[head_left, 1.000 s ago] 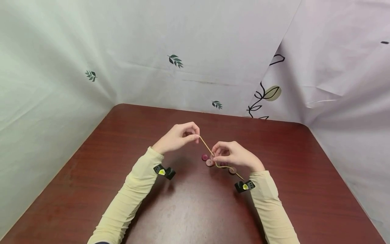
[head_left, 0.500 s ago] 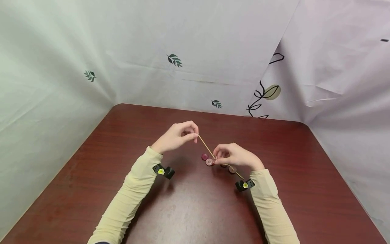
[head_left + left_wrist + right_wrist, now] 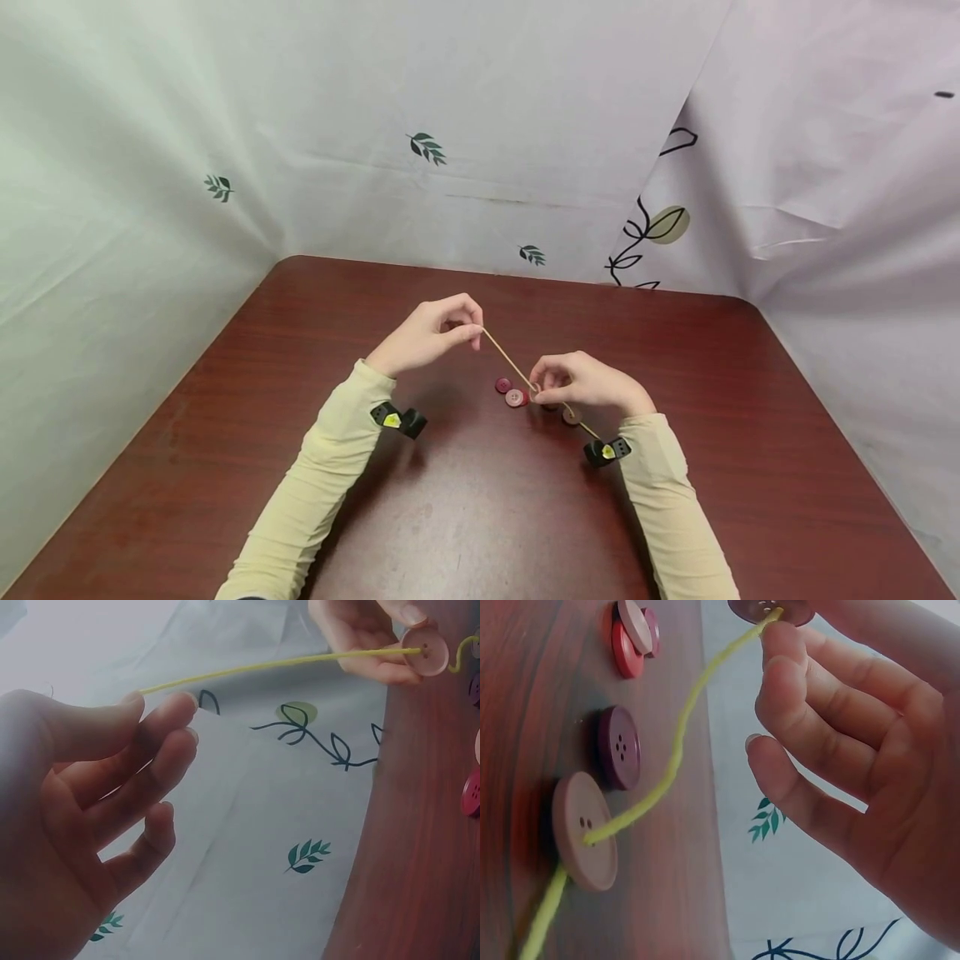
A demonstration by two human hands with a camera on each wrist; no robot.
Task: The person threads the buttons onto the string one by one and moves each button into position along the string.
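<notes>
— Holding what with the left hand (image 3: 432,335)?
— Pinching a thin yellow string (image 3: 277,667) between thumb and finger, high over the shiny red-brown table (image 3: 450,517), with the other fingers loosely bent
— And with the right hand (image 3: 591,383)?
— Pinching a pinkish button (image 3: 429,657) by the edge, lower down, with string through one of its holes
— Pulled tight or floppy between the two?
— Pulled straight from the left fingertips down to that button, then bendy past it
— Bending down to where?
— To a brown button (image 3: 596,859) on the table, in through a hole and out behind, toward the right wrist
— See more buttons?
— Yes, see a purple button (image 3: 620,747) near the brown one, on the table
— And over to the left of the right hand?
— Can spot a pale pink button (image 3: 634,626) leaning on a red button (image 3: 625,654), with a dark pink button (image 3: 503,385) just beside
— Wearing what?
— Pale yellow sleeves (image 3: 311,479), with a little black camera (image 3: 412,423) on each wrist
— And behind the table?
— Hung with white cloth (image 3: 480,83), wrinkly, with green leaves (image 3: 428,148) and a curly black plant (image 3: 670,225) on it
</notes>
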